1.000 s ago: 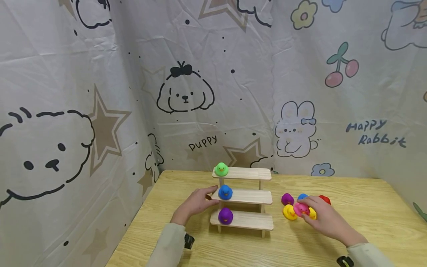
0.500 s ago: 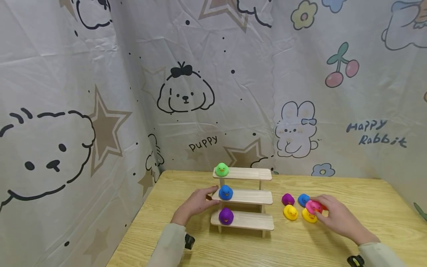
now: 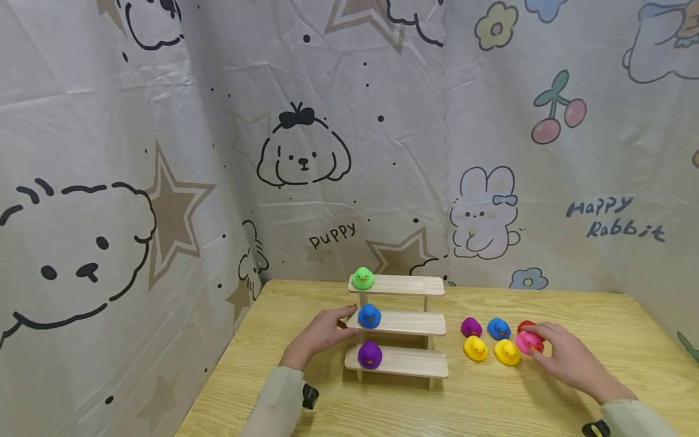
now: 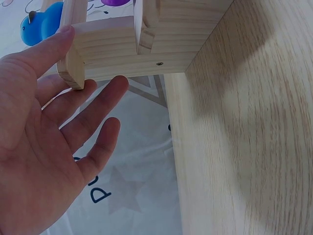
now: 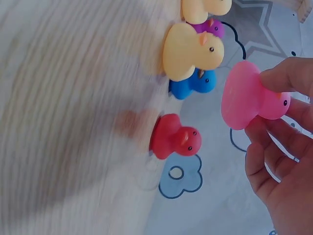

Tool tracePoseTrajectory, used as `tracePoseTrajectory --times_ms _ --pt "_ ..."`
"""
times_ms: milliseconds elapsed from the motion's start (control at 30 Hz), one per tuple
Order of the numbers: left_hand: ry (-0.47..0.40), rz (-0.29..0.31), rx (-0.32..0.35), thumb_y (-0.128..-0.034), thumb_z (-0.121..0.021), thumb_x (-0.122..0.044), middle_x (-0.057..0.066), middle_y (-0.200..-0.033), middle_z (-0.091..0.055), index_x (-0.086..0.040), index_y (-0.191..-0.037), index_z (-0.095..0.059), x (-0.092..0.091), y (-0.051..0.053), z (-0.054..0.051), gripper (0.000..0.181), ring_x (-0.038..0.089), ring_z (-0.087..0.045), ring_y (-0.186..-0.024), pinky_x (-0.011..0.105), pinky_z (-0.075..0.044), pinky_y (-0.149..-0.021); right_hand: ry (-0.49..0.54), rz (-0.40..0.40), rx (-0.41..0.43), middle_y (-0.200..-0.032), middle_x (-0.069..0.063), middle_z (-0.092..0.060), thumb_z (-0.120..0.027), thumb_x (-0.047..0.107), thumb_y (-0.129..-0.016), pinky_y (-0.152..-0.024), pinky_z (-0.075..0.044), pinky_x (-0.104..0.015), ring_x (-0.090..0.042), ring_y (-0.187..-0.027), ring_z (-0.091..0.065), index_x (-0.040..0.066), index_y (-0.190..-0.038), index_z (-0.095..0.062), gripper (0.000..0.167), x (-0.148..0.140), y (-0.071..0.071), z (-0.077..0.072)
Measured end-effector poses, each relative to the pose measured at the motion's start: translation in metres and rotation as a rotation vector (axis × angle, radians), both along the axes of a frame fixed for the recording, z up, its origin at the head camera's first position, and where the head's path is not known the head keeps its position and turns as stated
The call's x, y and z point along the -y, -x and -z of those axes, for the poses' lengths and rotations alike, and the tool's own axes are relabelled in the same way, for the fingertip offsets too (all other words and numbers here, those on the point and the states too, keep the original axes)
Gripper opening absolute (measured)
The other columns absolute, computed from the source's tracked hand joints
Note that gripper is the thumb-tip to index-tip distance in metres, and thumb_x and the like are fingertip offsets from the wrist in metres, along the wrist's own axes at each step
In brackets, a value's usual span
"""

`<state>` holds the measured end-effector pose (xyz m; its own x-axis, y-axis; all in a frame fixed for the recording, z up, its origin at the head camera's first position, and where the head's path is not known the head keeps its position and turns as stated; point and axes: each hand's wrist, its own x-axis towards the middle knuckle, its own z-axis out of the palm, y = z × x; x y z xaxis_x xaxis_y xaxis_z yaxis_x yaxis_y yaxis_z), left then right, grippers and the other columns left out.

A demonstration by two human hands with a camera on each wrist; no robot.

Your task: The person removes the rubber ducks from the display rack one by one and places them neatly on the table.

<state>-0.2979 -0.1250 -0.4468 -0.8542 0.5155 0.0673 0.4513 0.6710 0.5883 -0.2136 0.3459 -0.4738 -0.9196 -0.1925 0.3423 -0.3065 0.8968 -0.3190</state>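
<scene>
My left hand grips the left end of the middle tier of a three-tier wooden shelf; the left wrist view shows the thumb and fingertips at the board's end. My right hand pinches a pink rubber duck between thumb and fingers, held up off the table. Behind it, the red rubber duck stands on the table, partly hidden in the head view. On the shelf's left side sit a green duck on top, a blue duck in the middle and a purple duck at the bottom.
Left of the right hand, two yellow ducks, one nearer the shelf and one nearer the hand, stand before a small purple duck and another blue duck. A printed curtain hangs behind the wooden table.
The right hand has carried the pink duck rightward, from over the yellow and blue ducks to in front of the red one. The left hand keeps its place at the shelf.
</scene>
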Motion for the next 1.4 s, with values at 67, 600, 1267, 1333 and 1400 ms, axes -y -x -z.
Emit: tracePoseTrajectory --times_ms 67,600,1267,1333,1400 --pt "-0.001 -0.001 0.001 -0.0927 -0.060 -0.037 0.008 -0.142 -0.046 -0.008 -0.142 -0.044 0.000 0.000 0.000 0.059 0.024 -0.060 -0.105 0.036 -0.050 -0.089 0.006 -0.005 -0.005 -0.099 -0.011 -0.063 -0.078 0.006 -0.072 -0.075 -0.051 -0.050 -0.026 -0.086 -0.057 -0.002 -0.109 -0.064 0.040 -0.004 0.000 0.001" --pt "0.004 -0.004 0.005 -0.0928 -0.061 -0.036 0.008 -0.142 -0.045 -0.007 -0.142 -0.044 0.000 -0.001 0.000 0.060 0.025 -0.060 -0.106 0.036 -0.050 -0.089 -0.015 0.017 0.081 -0.090 -0.003 -0.062 -0.080 0.006 -0.070 -0.068 -0.051 -0.042 -0.020 -0.078 -0.054 -0.001 -0.101 -0.066 0.035 -0.022 -0.001 0.006" --pt "0.005 -0.010 0.005 -0.0928 -0.061 -0.036 0.006 -0.143 -0.044 -0.009 -0.142 -0.044 0.000 0.000 0.000 0.059 0.023 -0.061 -0.104 0.034 -0.050 -0.088 -0.031 -0.008 0.164 -0.088 0.002 -0.060 -0.082 0.012 -0.070 -0.066 -0.049 -0.036 -0.017 -0.078 -0.052 0.003 -0.100 -0.066 0.035 -0.029 0.004 0.016" --pt "0.008 -0.010 0.005 -0.0927 -0.061 -0.036 0.006 -0.143 -0.044 -0.009 -0.142 -0.044 0.000 0.001 0.000 0.059 0.022 -0.061 -0.104 0.034 -0.050 -0.088 -0.029 -0.004 0.170 -0.088 0.002 -0.060 -0.082 0.012 -0.070 -0.067 -0.050 -0.037 -0.018 -0.079 -0.053 0.003 -0.100 -0.066 0.035 -0.029 0.004 0.016" --pt "0.010 -0.010 0.004 -0.0928 -0.061 -0.036 0.006 -0.143 -0.045 -0.009 -0.142 -0.044 0.000 0.001 0.000 0.059 0.022 -0.061 -0.104 0.034 -0.050 -0.088 -0.023 -0.001 0.180 -0.088 0.001 -0.060 -0.082 0.012 -0.070 -0.068 -0.050 -0.038 -0.019 -0.079 -0.053 0.002 -0.101 -0.066 0.036 -0.028 0.004 0.016"
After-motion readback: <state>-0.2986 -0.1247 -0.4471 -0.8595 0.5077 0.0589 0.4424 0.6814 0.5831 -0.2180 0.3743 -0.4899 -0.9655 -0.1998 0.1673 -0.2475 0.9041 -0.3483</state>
